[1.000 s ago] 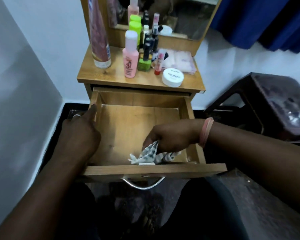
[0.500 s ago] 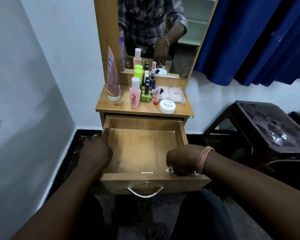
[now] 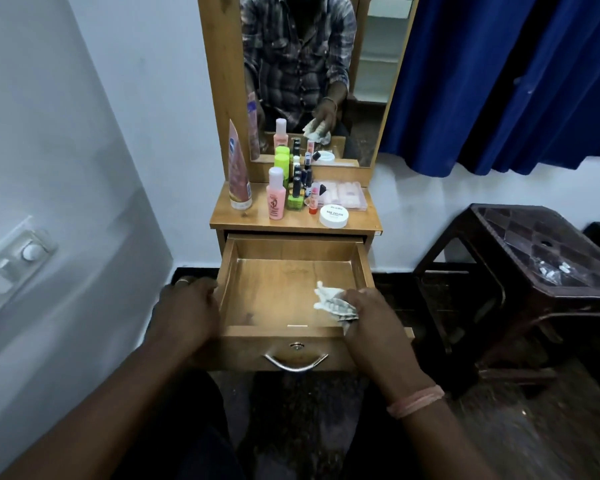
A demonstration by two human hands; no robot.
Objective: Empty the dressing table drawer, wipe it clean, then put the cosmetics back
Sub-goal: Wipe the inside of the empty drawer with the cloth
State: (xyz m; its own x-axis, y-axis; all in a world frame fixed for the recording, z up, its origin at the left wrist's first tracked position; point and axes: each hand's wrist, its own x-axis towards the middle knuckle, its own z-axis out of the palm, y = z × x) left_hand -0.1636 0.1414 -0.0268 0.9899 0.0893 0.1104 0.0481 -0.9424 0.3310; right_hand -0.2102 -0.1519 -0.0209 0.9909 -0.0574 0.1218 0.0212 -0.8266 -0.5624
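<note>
- White wall with one switch plate (image 3: pixel 11 268) lies far left of the drawer (image 3: pixel 293 292).
- One left hand (image 3: pixel 187 308) curls its fingers over the drawer's left wall.
- One tall tube (image 3: pixel 238 171), one pink bottle (image 3: pixel 276 197) and one round tub (image 3: pixel 333 215) reading "NAIL POLISH" stand on the wooden surface (image 3: pixel 229 220) behind the drawer.
- One right hand (image 3: pixel 368 317) grips a cloth (image 3: pixel 331 301) at the drawer's right front corner.
- One dark stool (image 3: pixel 541 268) stands right of the drawer, under a blue curtain (image 3: pixel 506 77).

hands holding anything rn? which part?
Right hand grips a bunched checked cloth at its right end; left hand holds the drawer's left wall.
</note>
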